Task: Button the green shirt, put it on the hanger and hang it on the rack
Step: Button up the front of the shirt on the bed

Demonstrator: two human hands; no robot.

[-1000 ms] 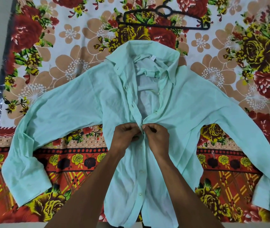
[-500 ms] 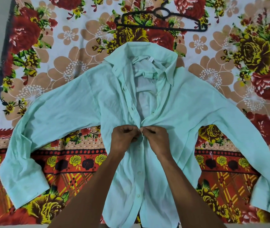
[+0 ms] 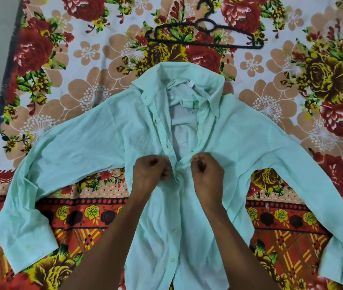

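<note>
— While the floral sheet (image 3: 47,114) is carrying everything, what is worrying you most?

— The green shirt (image 3: 250,147) is lying face up across the sheet's middle, sleeves reaching toward its left and right edges. Its lower front is looking buttoned, the chest and collar are gaping open. If the plackets are sitting offset, a button may be going into the wrong hole, and every one above would be following it.

— And the hands?

— The left hand (image 3: 151,172) is pinching one placket edge, the right hand (image 3: 207,172) is pinching the other, both narrowly closed on cloth, slightly apart. Pulling too hard could be straining a fastened button.

— Anything standing in the way?

— Nothing is. The black hanger (image 3: 206,37) is waiting near the sheet's far edge, beyond the collar. No rack is showing.
</note>
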